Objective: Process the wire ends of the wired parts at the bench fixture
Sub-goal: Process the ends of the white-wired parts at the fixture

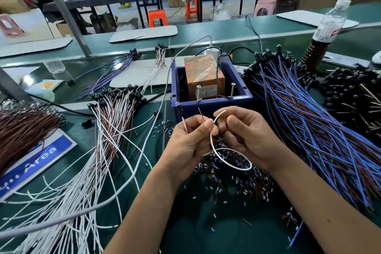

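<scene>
Blue plastic bin [210, 101] in the middle of the green worktop [216, 222], with an orange box [203, 76] wrapped in clear film inside. Two screws [198, 93] standing up at the bin's near wall. Black and grey cables running into the bin from behind.

Big heaps of wired parts all around: white and brown wires [99, 130] on the left, blue and brown wires [305, 121] on the right. Lots of tiny cut bits of wire cover [237, 177] scattered under the hands. Water bottle [331, 22] far right. Behind, long tables, orange stools, cardboard boxes.

Left hand [185, 140] just in front of the bin, fingers pinched on one wired part [183, 117]; black head up and to the left, thin wire ends poking up toward the bin. Right hand [247, 134] close beside, fingers curled and pinched on the same part's white wire [226, 161], looping down in a round curl between both wrists.
</scene>
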Demonstrator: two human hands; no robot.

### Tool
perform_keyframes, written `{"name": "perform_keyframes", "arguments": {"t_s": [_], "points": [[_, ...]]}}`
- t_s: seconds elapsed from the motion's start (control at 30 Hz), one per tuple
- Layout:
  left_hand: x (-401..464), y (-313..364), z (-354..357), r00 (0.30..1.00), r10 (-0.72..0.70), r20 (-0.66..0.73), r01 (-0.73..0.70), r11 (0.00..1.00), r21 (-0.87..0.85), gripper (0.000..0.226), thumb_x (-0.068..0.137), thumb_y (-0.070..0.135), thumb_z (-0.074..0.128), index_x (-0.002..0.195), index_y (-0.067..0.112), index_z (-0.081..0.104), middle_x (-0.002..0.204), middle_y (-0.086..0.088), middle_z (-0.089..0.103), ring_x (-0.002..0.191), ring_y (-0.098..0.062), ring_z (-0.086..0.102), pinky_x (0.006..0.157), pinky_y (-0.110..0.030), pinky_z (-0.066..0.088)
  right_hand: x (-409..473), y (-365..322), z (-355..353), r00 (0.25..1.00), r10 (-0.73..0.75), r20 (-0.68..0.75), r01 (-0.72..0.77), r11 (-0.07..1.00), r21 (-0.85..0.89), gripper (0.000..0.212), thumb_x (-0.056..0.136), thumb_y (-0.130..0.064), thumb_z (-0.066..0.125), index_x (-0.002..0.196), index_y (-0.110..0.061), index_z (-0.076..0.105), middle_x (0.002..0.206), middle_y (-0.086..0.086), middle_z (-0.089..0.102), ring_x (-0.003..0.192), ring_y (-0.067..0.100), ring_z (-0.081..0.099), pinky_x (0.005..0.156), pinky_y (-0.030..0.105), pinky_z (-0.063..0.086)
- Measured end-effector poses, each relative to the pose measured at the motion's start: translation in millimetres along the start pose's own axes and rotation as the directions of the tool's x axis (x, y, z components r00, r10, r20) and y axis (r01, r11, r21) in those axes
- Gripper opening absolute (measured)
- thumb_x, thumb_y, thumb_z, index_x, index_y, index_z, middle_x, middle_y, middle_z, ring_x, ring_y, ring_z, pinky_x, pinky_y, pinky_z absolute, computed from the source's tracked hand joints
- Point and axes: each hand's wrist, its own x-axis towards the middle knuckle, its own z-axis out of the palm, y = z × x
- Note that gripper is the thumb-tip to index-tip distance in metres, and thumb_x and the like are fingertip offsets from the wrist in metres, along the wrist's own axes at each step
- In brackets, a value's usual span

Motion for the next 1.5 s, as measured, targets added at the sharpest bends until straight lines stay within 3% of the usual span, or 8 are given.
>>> {"name": "perform_keyframes", "arguments": {"t_s": [0.23,0.43,0.53,0.67,0.83,0.93,1.1,1.5], "points": [[-2.4,-2.9,5.6,0.995,0.061,-0.077,-0.054,0.994,0.098,0.041,0.084,0.029,0.078,0.096,-0.004,0.058,0.071,-0.003,0.07,0.046,-0.006,0.041,0.051,-0.023,0.025,0.1,-2.1,3.1,0.999,0.014,-0.042,-0.017,0.997,-0.077,0.014,0.088,-0.023,0.071,0.093,-0.011,0.077,0.07,0.009,0.062,0.05,0.01,0.046,0.04,0.017,0.034],[-4.3,3.7,4.7,0.931,0.326,-0.165,-0.273,0.92,0.281,0.033,0.097,0.041,0.061,0.089,0.012,0.077,0.059,0.004,0.063,0.044,-0.006,0.029,0.044,-0.019,0.024,2.0,-8.9,-4.0,0.983,-0.102,-0.155,0.098,0.995,-0.034,0.011,0.101,-0.019,0.056,0.096,-0.013,0.064,0.086,0.015,0.073,0.044,0.013,0.047,0.038,0.02,0.035],[-5.5,5.0,4.5,0.9,0.372,-0.225,-0.284,0.895,0.345,0.03,0.1,0.038,0.058,0.093,0.017,0.078,0.058,0.0,0.053,0.048,-0.006,0.033,0.047,-0.017,0.029,2.1,-8.2,-7.7,0.946,-0.21,-0.246,0.153,0.961,-0.23,0.011,0.101,-0.02,0.062,0.095,-0.016,0.071,0.074,0.008,0.067,0.042,0.011,0.042,0.039,0.019,0.034],[-2.9,3.4,5.9,0.858,0.396,-0.326,-0.272,0.89,0.365,0.031,0.108,0.022,0.05,0.098,0.011,0.077,0.06,-0.002,0.044,0.046,-0.005,0.03,0.045,-0.017,0.026,1.5,-5.9,-8.9,0.796,-0.496,-0.347,0.171,0.734,-0.657,0.014,0.102,-0.018,0.066,0.093,-0.019,0.076,0.068,-0.001,0.065,0.059,0.012,0.059,0.059,0.022,0.05],[-3.0,3.7,6.5,0.723,0.584,-0.369,-0.335,0.764,0.552,0.015,0.105,0.007,0.054,0.115,0.008,0.065,0.067,-0.003,0.065,0.055,-0.006,0.054,0.058,-0.015,0.043,-1.3,-4.6,-2.4,0.716,-0.636,-0.286,0.084,0.485,-0.871,0.017,0.103,-0.021,0.064,0.091,-0.018,0.075,0.067,-0.011,0.065,0.06,0.012,0.059,0.051,0.02,0.043],[-0.6,4.3,10.7,0.63,0.679,-0.378,-0.32,0.67,0.67,0.005,0.101,0.006,0.062,0.105,0.004,0.063,0.072,-0.006,0.072,0.066,-0.012,0.069,0.069,-0.02,0.051,-0.8,-5.1,3.4,0.715,-0.655,-0.246,0.089,0.434,-0.896,0.018,0.104,-0.02,0.062,0.094,-0.014,0.075,0.071,-0.01,0.066,0.064,0.013,0.061,0.051,0.018,0.042],[7.2,4.0,17.4,0.589,0.707,-0.392,-0.26,0.625,0.736,0.008,0.098,0.009,0.068,0.091,0.006,0.07,0.071,-0.003,0.074,0.07,-0.018,0.073,0.074,-0.026,0.055,-2.1,-6.4,5.1,0.713,-0.66,-0.237,0.1,0.43,-0.897,0.017,0.104,-0.018,0.061,0.095,-0.013,0.075,0.073,-0.011,0.067,0.065,0.011,0.061,0.054,0.012,0.04],[7.4,10.1,22.8,0.625,0.638,-0.451,-0.207,0.691,0.692,0.019,0.097,0.009,0.07,0.078,0.012,0.069,0.061,-0.002,0.066,0.056,-0.01,0.06,0.06,-0.019,0.049,-2.2,-4.0,4.6,0.72,-0.664,-0.202,0.118,0.404,-0.907,0.017,0.105,-0.015,0.062,0.093,-0.011,0.074,0.071,-0.009,0.064,0.061,0.012,0.059,0.052,0.021,0.044]]}}
